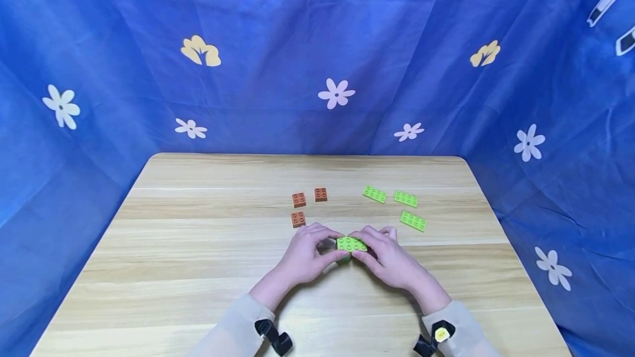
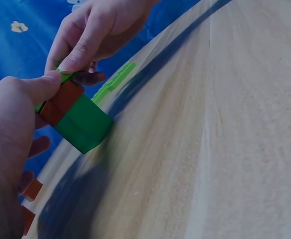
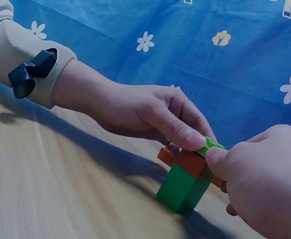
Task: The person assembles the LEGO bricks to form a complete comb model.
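Note:
A small stack of toy building bricks stands between the two hands near the middle of the table. Its base is a dark green block, with a reddish-brown brick on it and a flat light green brick on top, studs up. At the left end of the light green brick, my left hand pinches it between thumb and fingers. From the other side my right hand pinches its right end. In the right wrist view both thumbs meet close together at the light green brick, partly covering it.
Three reddish-brown bricks, one of them just beyond the left hand, lie on the wooden table. Three flat light green bricks, the closest past the right hand, lie at the back right. A blue patterned cloth surrounds the table's back and sides.

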Motion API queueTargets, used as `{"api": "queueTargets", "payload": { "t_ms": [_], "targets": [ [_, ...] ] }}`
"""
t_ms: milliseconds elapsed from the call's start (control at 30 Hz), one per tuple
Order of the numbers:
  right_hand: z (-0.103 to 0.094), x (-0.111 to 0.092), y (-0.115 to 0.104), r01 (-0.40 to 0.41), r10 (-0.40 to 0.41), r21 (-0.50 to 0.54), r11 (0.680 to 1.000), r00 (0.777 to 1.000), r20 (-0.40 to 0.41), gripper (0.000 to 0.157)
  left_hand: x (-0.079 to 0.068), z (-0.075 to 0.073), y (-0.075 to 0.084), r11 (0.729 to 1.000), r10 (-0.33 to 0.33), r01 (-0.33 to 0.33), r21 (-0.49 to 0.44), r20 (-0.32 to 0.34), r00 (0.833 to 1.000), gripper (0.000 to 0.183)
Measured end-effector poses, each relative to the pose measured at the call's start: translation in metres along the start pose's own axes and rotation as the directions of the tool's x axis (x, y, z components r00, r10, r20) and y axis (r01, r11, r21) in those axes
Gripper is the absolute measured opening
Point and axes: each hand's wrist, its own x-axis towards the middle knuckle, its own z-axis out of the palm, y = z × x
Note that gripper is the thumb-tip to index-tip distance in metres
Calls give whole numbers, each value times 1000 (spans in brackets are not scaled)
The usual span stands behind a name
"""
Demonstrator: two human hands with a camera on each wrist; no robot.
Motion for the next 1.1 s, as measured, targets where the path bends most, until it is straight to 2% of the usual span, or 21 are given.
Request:
{"api": "queueTargets", "payload": {
  "t_ms": [233,600,833,1100],
  "targets": [
    [3,-1,2,-8,10,54,998,1000,-21,35,0,-1,3,1000,-7,7,-22,-9,1000,37],
    [7,-2,8,17,-14,51,999,999,-52,33,0,3,3,997,-55,54,-59,-3,999,35],
    [7,-2,7,21,-17,61,998,998,-61,34,-1,5,1,997,-30,29,-74,-19,999,35],
    [5,-2,5,3,0,66,998,999,-42,35,-1,6,0,998,-39,38,-53,-21,999,36]
  ]
}}
